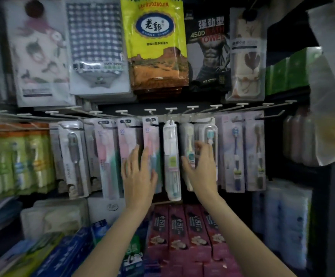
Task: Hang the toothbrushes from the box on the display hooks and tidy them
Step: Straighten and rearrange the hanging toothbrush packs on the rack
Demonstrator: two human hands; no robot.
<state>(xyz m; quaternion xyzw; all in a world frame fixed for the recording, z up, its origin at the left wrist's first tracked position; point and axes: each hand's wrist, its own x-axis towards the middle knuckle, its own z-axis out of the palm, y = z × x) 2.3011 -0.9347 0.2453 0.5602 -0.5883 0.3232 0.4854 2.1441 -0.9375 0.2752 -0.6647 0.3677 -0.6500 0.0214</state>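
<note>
Shop hooks: both hands (fingers straight) touch hanging toothbrushes.

dim, soft focus; left edge blurred, wide-angle bending.

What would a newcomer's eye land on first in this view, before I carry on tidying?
Probably the bright yellow packet hanging top centre. Next, the row of toothbrush packs on the hooks across the middle, with the left hand laid flat on the pink packs and the right hand at the packs beside a white case.
</note>
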